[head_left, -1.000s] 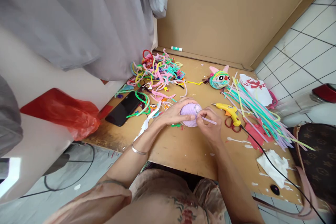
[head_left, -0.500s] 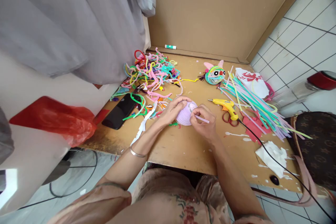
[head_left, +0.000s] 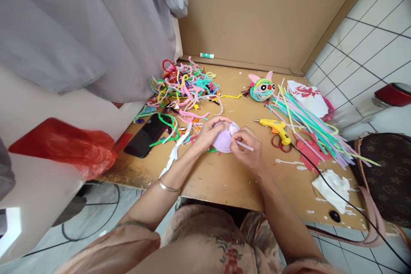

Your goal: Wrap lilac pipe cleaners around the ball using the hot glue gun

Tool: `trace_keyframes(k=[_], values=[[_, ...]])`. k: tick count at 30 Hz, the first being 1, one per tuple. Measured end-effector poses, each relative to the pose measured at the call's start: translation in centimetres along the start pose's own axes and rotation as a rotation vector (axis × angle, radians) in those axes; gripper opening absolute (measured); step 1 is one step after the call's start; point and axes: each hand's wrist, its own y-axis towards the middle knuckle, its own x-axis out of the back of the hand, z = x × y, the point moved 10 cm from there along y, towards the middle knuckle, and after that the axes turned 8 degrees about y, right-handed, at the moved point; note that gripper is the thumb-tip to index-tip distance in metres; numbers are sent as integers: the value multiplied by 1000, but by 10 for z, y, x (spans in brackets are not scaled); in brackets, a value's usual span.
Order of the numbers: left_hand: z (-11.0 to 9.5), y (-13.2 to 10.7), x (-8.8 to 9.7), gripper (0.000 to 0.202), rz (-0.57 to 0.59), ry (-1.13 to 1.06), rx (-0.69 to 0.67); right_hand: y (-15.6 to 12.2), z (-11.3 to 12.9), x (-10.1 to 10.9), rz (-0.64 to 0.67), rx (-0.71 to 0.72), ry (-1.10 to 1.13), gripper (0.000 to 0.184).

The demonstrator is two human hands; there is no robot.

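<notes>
A ball wrapped in lilac pipe cleaner (head_left: 222,142) is held just above the front of the table. My left hand (head_left: 211,133) is curled round its left and upper side. On the ball's right, my right hand (head_left: 247,147) pinches a lilac pipe cleaner (head_left: 245,146) against it, and the loose end sticks out to the right past my fingers. A pale round patch (head_left: 233,128) near the ball's upper right is not covered by the winding. The yellow hot glue gun (head_left: 272,127) lies to the right, its nozzle towards my right hand.
Tangled pipe cleaners (head_left: 186,85) heap at the back left, near a black phone (head_left: 146,137). A finished-looking animal ball (head_left: 262,88) stands behind. At right are straight pipe cleaners (head_left: 311,124), scissors (head_left: 281,145), a crumpled tissue (head_left: 332,190), a glass bottle (head_left: 362,111) and a brown bag (head_left: 382,175).
Both hands stay on the ball. The right hand and the pipe cleaner end shift very slightly left; the whole view also moves a little.
</notes>
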Motion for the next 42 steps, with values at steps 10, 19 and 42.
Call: trace_keyframes(k=[10, 19, 42], values=[[1, 1, 1, 22, -11, -5, 2, -1, -2, -1, 7, -25, 7, 15], [-6, -1, 3, 29, -14, 28, 12, 1, 3, 1, -5, 1, 9, 15], [6, -5, -7, 38, 148, -133, 121, -1, -1, 3, -31, 14, 41, 16]])
